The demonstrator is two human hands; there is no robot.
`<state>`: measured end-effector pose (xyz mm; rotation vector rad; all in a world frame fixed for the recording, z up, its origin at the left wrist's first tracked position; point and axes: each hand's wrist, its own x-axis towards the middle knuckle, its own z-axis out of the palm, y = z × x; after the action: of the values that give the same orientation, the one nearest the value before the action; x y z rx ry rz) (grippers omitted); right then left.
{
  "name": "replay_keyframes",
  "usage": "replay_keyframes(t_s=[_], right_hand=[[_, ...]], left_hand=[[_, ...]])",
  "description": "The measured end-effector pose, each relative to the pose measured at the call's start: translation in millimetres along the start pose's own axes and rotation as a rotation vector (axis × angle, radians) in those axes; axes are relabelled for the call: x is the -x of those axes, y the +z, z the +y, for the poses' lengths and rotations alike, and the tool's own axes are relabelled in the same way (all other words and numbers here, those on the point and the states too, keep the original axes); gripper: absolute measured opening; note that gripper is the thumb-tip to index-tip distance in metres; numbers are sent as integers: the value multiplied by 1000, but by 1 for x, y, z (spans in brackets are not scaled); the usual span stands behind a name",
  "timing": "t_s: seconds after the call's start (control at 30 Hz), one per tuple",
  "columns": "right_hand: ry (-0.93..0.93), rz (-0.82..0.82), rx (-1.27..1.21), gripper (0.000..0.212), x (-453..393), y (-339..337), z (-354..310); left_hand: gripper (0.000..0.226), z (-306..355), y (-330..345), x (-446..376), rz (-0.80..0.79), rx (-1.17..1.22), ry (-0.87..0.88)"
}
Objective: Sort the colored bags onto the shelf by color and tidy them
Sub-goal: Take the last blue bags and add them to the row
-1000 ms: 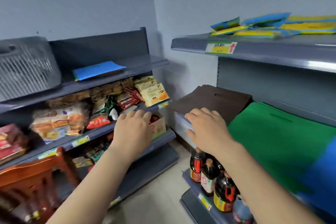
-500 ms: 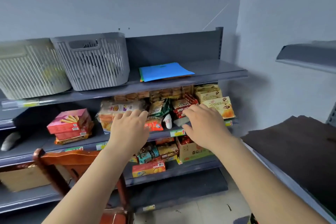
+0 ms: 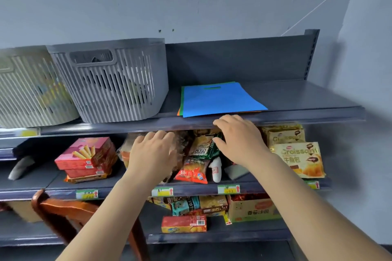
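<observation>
A small stack of flat colored bags (image 3: 218,99) lies on the top grey shelf (image 3: 297,110), a blue one on top with green and orange edges showing at its left side. My right hand (image 3: 239,137) reaches out just below the shelf's front lip, fingers relaxed, holding nothing. My left hand (image 3: 152,152) is lower and to the left, in front of the snack shelf, fingers loosely extended and empty. Neither hand touches the bags.
A grey slatted basket (image 3: 110,80) and a beige one (image 3: 29,89) stand left of the bags. Snack packets and boxes (image 3: 199,154) fill the middle and lower shelves. A wooden chair back (image 3: 70,212) stands at the lower left. A wall closes the right side.
My view swung left from the brown and green bags on the right-hand shelf to this shelf. Both hands have risen toward the top shelf with the blue bag, still empty.
</observation>
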<state>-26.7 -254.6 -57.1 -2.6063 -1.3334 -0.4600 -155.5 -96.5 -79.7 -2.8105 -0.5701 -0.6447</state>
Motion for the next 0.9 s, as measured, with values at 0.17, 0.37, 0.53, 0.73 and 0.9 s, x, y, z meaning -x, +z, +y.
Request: replay_keyframes(t_s=[0.17,0.37,0.53,0.73,0.9], right_hand=[[-11,-18,-12,51,-63,21,19],[32,-160,-100,44,-110,42,33],[187,0,-106,34,-129,52,50],[329,105,12,41,-130,52,70],[397,126,81,42,-122,43,78]], left_hand=[[33,-17,27,-46,14,75,-27],[41,-34,49,-100,60,220,-10],[42,-40,59,-133,76,453,-15],[43,-31,74,-158,-68,564,107],[41,-24,77,-162,-145,507,182]])
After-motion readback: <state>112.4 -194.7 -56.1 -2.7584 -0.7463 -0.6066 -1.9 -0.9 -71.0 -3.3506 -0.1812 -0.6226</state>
